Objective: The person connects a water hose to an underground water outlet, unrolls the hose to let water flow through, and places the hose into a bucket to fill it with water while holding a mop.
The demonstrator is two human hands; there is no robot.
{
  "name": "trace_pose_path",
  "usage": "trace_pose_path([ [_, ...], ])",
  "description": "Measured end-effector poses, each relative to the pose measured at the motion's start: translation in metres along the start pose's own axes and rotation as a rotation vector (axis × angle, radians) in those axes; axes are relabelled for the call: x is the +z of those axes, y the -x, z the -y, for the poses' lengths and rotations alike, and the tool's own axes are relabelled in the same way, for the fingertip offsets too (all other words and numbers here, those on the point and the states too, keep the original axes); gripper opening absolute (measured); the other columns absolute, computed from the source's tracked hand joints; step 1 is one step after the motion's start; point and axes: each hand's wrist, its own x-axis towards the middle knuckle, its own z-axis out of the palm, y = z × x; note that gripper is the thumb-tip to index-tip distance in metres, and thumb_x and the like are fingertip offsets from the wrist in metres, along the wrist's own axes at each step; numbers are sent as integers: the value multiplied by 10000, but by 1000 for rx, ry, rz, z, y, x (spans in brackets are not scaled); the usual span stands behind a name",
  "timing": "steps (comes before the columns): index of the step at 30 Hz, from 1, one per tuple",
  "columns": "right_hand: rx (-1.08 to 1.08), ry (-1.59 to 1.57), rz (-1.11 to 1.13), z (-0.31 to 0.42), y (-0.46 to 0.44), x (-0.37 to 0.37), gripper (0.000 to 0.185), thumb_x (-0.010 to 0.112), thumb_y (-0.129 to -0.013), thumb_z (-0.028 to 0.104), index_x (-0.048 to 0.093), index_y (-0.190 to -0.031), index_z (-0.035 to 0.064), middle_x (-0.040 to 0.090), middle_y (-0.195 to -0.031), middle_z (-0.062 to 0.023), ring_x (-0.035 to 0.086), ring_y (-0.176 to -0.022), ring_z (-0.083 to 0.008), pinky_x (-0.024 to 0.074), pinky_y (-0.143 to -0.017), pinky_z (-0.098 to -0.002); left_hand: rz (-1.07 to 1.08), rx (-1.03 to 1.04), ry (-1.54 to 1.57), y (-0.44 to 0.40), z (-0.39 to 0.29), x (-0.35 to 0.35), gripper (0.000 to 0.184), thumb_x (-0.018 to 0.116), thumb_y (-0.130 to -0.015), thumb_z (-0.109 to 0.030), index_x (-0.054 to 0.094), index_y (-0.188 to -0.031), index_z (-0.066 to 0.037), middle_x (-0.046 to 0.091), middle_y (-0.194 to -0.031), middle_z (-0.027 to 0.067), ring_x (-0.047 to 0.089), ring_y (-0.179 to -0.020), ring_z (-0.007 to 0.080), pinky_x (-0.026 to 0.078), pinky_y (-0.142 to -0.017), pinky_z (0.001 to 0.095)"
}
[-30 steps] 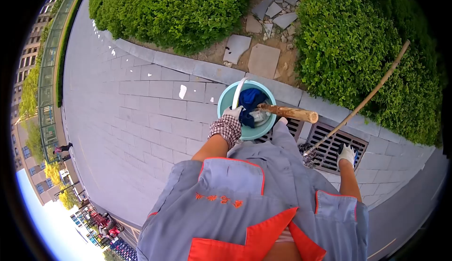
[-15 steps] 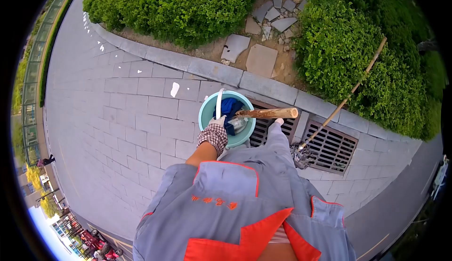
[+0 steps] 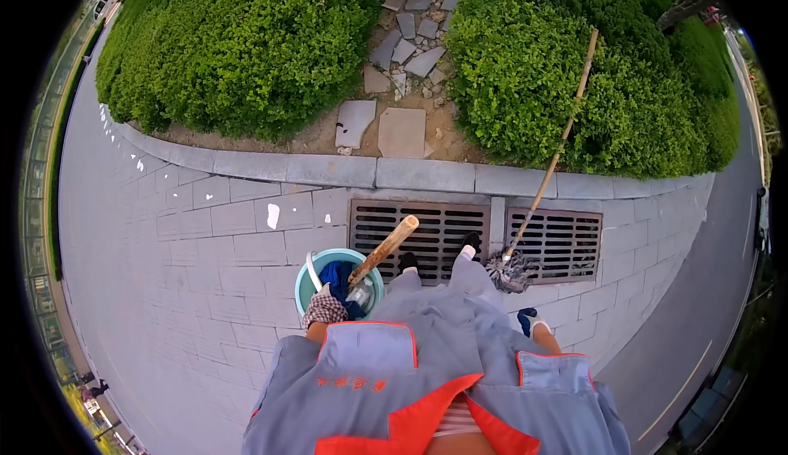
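My left hand, gloved and with a checked sleeve cuff, is closed on the white handle of a light teal bucket. Inside the bucket lie a dark blue cloth, a clear plastic item and a thick wooden stick that juts out over the rim. My right hand hangs low by my right side, showing dark blue and white, probably a glove; its fingers cannot be made out. Nearest to it is a mop, its grey strands on the ground and its long handle leaning on the hedge.
Two metal drain grates lie in the paving before and under my feet. Behind them runs a stone curb, then hedges either side of a broken-slab path. White scraps dot the paving at left.
My view has turned and shifted, so the curb now runs level and the bucket sits lower left. My right hand has come into view. My left hand still holds the bucket.
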Motion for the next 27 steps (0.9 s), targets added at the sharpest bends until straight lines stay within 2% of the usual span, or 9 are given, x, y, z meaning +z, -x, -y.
trace_pose_path([
  [7, 92, -244, -98, -19, -43, -75, 200, 526, -827, 229, 575, -989, 123, 599, -872, -10, 529, -744, -136, 437, -676, -304, -37, 20, 81, 29, -16, 25, 258, 585, -803, -309, 554, -904, -74, 515, -758, 66, 517, -657, 197, 451, -571, 343],
  [11, -219, 613, 74, -34, -127, -152, 207, 398, -855, 197, 574, -924, 114, 599, -923, -79, 562, -844, -205, 437, -756, -324, -134, -1, 144, 69, -24, 57, 262, 596, -795, -308, 553, -846, -55, 497, -668, 61, 508, -563, 191, 454, -502, 342],
  [14, 39, 311, 149, 36, -125, -265, 204, 407, -823, 158, 578, -919, 102, 589, -1039, -119, 548, -965, -286, 444, -806, -335, -171, -18, 191, 99, -38, 96, 272, 605, -789, -307, 552, -802, -40, 484, -601, 58, 502, -491, 186, 456, -450, 342],
  [15, -450, 1005, 95, -2, -173, -281, 174, 439, -790, 104, 575, -897, 126, 586, -981, -116, 554, -929, -273, 446, -806, -325, -170, -20, 196, 107, -44, 109, 277, 608, -787, -306, 551, -787, -36, 480, -578, 57, 499, -468, 184, 457, -433, 342],
  [17, -440, 1143, 2, -13, -220, -318, 153, 440, -786, 87, 533, -885, 158, 526, -909, -88, 516, -923, -220, 415, -812, -278, -145, 10, 198, 121, -58, 134, 302, 595, -802, -336, 506, -707, -64, 454, -552, 39, 447, -418, 178, 424, -393, 344],
  [20, -133, 317, 1, 3, -291, -372, 134, 391, -851, 181, 513, -881, 135, 478, -776, -30, 465, -723, -132, 415, -686, -287, -202, 55, 228, 154, -78, 184, 315, 604, -798, -354, 512, -683, -75, 428, -521, 24, 422, -399, 159, 409, -392, 326],
  [21, -73, -207, -143, 14, -295, -381, 187, 460, -844, 190, 593, -893, 68, 623, -828, -66, 591, -796, -215, 442, -696, -340, -167, 84, 239, 150, -76, 197, 316, 607, -798, -358, 512, -676, -82, 415, -513, 15, 404, -388, 155, 400, -389, 320],
  [25, 175, -72, -65, 78, -306, -439, 193, 421, -875, 261, 528, -930, 110, 537, -815, -74, 502, -675, -225, 411, -654, -360, 196, 229, -101, 140, -81, 250, 260, 384, -915, -323, 468, -767, -127, 351, -543, -6, 359, -410, 141, 342, -394, 313],
  [27, 102, 295, -88, 84, -338, -451, 276, 388, -861, 284, 514, -987, 74, 575, -983, -135, 540, -896, -333, 420, -752, -379, 79, 33, 64, 162, -101, 291, 197, 365, -918, -269, 485, -869, -121, 361, -562, -2, 344, -408, 137, 326, -388, 312],
])
